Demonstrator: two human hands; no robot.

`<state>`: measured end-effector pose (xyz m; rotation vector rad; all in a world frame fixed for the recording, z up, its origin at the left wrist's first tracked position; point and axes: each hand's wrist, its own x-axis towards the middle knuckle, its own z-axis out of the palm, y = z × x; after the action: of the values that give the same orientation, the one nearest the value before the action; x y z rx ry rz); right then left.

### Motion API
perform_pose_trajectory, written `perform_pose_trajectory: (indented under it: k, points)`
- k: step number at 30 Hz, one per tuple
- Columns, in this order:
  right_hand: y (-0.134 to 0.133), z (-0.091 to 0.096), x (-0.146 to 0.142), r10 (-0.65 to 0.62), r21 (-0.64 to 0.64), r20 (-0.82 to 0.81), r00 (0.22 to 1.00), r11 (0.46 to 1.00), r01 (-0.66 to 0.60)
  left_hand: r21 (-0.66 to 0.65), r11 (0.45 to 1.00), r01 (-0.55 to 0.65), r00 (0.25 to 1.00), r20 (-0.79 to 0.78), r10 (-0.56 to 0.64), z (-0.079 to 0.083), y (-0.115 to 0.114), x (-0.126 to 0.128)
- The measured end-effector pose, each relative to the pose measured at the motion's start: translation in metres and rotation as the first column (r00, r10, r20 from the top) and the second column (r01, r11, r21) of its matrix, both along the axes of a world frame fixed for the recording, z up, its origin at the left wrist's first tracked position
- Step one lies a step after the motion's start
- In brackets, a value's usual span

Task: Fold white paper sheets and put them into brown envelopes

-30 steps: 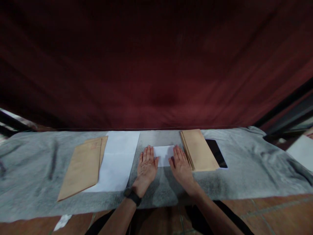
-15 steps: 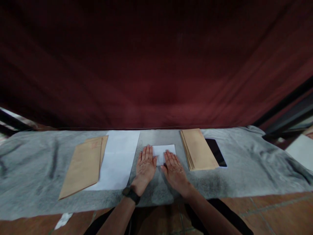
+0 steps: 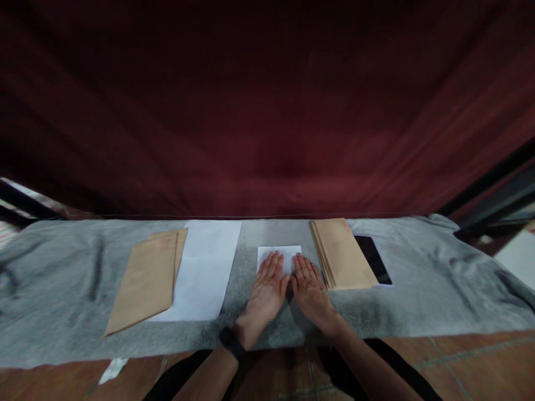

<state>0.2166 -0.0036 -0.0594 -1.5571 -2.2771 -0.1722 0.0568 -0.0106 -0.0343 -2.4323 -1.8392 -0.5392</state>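
Note:
A small folded white paper lies on the grey cloth in front of me. My left hand rests flat on its left part, fingers stretched out and pointing away from me. On its right edge lies my right hand, also flat with the fingers extended. The two thumbs are close together over the near edge of the paper, which the hands partly cover. Left of my hands is a stack of white sheets. To the right sits a pile of brown envelopes.
More brown envelopes overlap the left side of the white sheets. A dark phone lies partly beneath the right-hand pile. Behind the cloth-covered surface hangs a dark red curtain. A white scrap is on the tiled floor.
My left hand has slid right across the folded paper, uncovering its upper left corner. My right hand has shifted slightly right. The hands' thumbs are now closer together.

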Motion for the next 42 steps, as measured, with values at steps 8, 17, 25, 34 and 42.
perform_pose_trajectory:
  k: [8,17,25,34,42]
  points:
    - [0.001,-0.007,0.003,-0.004,0.008,-0.009,1.000,1.000,0.004,0.006,0.995,0.095,0.995,-0.009,-0.095,-0.011,-0.015,0.007]
    - [-0.001,-0.002,0.005,-0.067,0.035,-0.040,0.997,0.997,0.069,-0.015,0.997,-0.071,0.997,-0.034,0.071,-0.018,-0.015,-0.011]
    - [0.004,0.019,0.000,-0.054,-0.027,-0.101,0.993,0.998,0.052,-0.079,0.985,-0.155,0.983,-0.116,0.145,-0.004,-0.011,-0.013]
    - [0.025,0.033,-0.029,0.207,-0.161,-0.242,0.948,0.955,-0.250,-0.037,0.998,-0.054,0.996,-0.069,0.051,-0.008,-0.001,-0.003]
    - [0.039,0.019,-0.038,0.139,-0.158,-0.213,0.967,0.972,-0.174,-0.072,0.997,-0.020,0.996,-0.084,0.014,-0.017,0.013,0.004]
